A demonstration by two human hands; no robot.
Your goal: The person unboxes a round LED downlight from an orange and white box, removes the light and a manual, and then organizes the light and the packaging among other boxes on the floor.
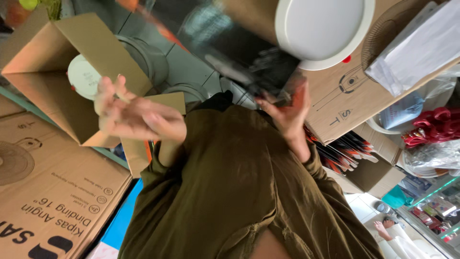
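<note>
Black and blurred, a dark plastic-wrapped object (258, 57) is being gripped from below by one hand (287, 108), fingers clamped on its lower edge, apparently to steady it overhead. The other hand (129, 115) is hanging open and empty, well apart from it, just in front of an open cardboard box (52, 72) holding a round white disc (82, 76). A white round lamp (326, 29) is sitting just beside the dark object; an olive sleeve (239, 192) is filling the foreground.

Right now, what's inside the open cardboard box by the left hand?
Inside the open cardboard box a round white disc-shaped item shows at the opening, its face toward the camera. The left hand and the box flaps cover the rest, so anything deeper is hidden.
</note>
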